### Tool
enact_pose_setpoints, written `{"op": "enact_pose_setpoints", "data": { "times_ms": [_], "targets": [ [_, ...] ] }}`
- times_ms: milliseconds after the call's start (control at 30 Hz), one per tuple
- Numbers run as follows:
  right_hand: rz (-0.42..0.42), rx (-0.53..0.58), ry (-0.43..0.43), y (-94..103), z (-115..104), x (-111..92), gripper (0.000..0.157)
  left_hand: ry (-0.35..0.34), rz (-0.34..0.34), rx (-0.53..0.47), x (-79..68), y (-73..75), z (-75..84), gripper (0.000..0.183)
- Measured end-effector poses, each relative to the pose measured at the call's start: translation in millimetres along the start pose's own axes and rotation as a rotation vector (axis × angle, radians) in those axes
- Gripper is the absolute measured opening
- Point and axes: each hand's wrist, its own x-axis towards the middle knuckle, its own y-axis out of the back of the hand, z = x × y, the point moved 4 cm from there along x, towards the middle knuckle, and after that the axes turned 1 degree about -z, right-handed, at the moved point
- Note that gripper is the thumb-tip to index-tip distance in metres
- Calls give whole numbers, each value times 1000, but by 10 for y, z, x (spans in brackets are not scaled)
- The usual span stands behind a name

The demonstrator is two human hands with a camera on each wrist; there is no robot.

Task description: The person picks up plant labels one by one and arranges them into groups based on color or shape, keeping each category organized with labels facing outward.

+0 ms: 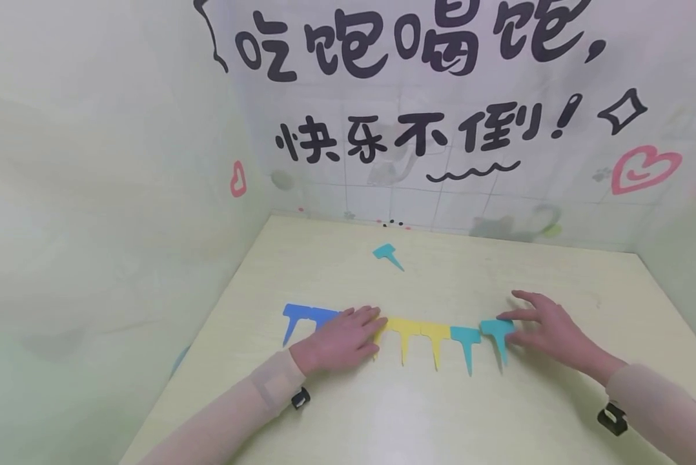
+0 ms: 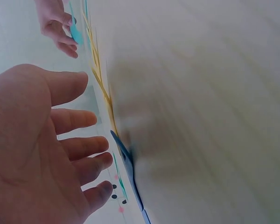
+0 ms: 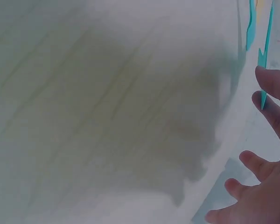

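A row of flat T-shaped plant labels lies across the table: blue labels (image 1: 297, 311) at the left, yellow labels (image 1: 406, 327) in the middle and a teal label (image 1: 466, 336) to their right. At the row's right end my right hand (image 1: 551, 330) pinches another teal label (image 3: 264, 58) by its edge, between thumb and index finger; the right wrist view shows it raised off the table. My left hand (image 1: 342, 339) is over the blue and yellow labels and hides some of them. Its fingers (image 2: 86, 147) are spread and fairly straight, gripping nothing.
Behind the row lies a loose teal label (image 1: 386, 251). Pale curtain-like sheets stand at the left and the back, the back sheet (image 1: 383, 187) with dark lettering. A dark band or clip (image 1: 613, 418) shows below the right sleeve, another (image 1: 301, 398) below the left.
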Motion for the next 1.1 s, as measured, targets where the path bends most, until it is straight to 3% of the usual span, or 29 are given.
{"op": "enact_pose_setpoints", "data": {
  "times_ms": [500, 800, 933, 1100],
  "targets": [
    [49, -82, 128, -175, 45, -79, 36, -4, 2, 1, -19, 30, 14, 59],
    [25, -43, 106, -168, 53, -88, 34, -10, -3, -2, 0, 26, 38, 59],
    [23, -45, 111, -107, -13, 17, 34, -4, -3, 0, 0, 6, 18, 59],
    [20, -74, 144, -135, -112, 314, 30, -1, -2, 6, -19, 20, 2, 59]
  ]
}}
